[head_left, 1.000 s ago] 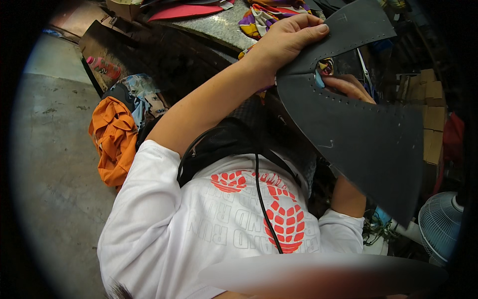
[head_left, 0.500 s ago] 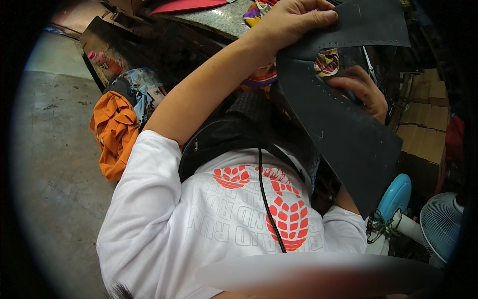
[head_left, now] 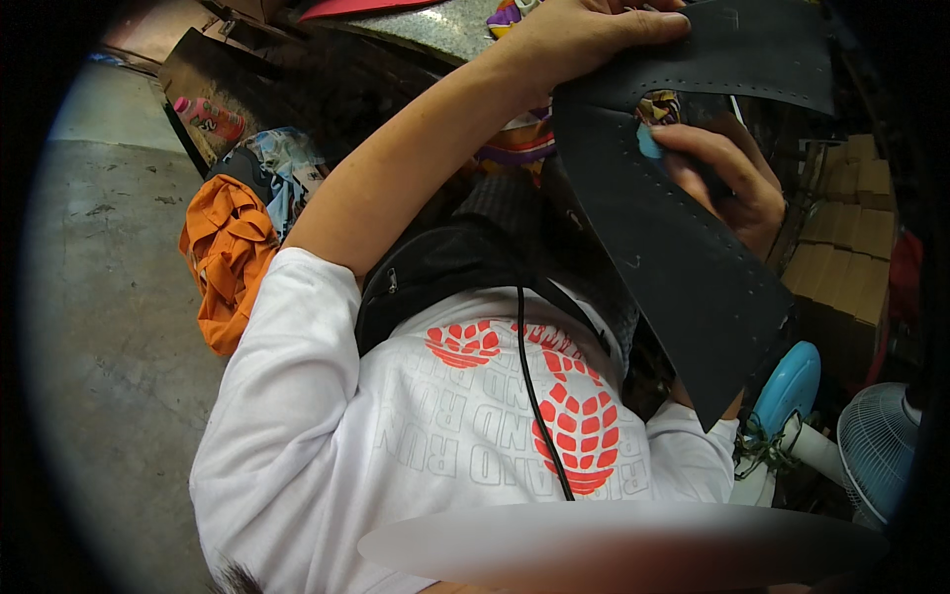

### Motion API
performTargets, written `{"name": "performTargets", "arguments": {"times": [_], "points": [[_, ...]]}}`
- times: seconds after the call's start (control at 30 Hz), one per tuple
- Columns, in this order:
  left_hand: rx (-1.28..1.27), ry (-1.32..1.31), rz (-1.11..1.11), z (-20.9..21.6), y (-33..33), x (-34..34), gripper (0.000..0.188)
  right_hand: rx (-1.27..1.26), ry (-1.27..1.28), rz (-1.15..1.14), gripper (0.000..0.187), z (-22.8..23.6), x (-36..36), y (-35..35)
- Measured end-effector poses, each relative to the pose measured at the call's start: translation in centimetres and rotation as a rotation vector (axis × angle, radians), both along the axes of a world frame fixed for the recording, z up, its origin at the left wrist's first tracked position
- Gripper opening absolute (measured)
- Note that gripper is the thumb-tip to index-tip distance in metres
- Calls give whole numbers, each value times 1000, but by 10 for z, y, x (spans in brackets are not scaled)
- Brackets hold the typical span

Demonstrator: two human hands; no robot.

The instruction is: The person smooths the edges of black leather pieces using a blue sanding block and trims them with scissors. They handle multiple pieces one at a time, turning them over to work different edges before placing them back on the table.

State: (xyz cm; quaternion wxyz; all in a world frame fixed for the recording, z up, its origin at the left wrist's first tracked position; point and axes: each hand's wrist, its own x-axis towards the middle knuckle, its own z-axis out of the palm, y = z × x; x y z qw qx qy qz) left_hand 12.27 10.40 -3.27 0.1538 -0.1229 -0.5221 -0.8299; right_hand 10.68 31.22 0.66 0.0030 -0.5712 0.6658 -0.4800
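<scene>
A large black sheet [head_left: 673, 233], leather-like and bent at an angle, hangs in front of me at the upper right. Rows of small holes run along its inner edges. My left hand [head_left: 604, 35] grips its top part, thumb lying over the near face and the other fingers partly hidden. In the notch between the sheet's two arms, my right hand [head_left: 732, 178] is curled around a small light-blue object [head_left: 648, 142], whose kind I cannot make out. Part of that hand is behind the sheet's edge. Just beyond the blue object shows a patch of patterned cloth [head_left: 660, 105].
A speckled stone-like worktop [head_left: 426, 35] with a red sheet [head_left: 361, 7] lies at the top. Orange cloth [head_left: 226, 252] and a pink bottle [head_left: 210, 119] are at the left. Stacked cardboard boxes [head_left: 839, 243], a blue round thing [head_left: 789, 381] and a fan [head_left: 881, 445] stand at the right.
My right hand has moved slightly right and more of it shows, with the light-blue object now visible at its fingertips. The sheet's top has shifted right, its lower tip slightly left.
</scene>
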Motion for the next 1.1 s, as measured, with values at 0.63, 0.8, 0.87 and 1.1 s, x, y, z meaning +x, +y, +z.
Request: {"name": "performTargets", "arguments": {"times": [0.63,0.8,0.87,1.1], "points": [[-399,5,256,-3,-41,-20,22,91,-186,-316,18,-19,-9,11],[-1141,3,842,-1,-65,-1,24,78,97,-553,17,-22,-15,19],[-1269,16,1017,5,-62,22,22,93,88,-579,17,-24,-16,22],[-1554,-628,739,-8,-13,100,43,-13,99,-494,18,-26,-17,24]]}}
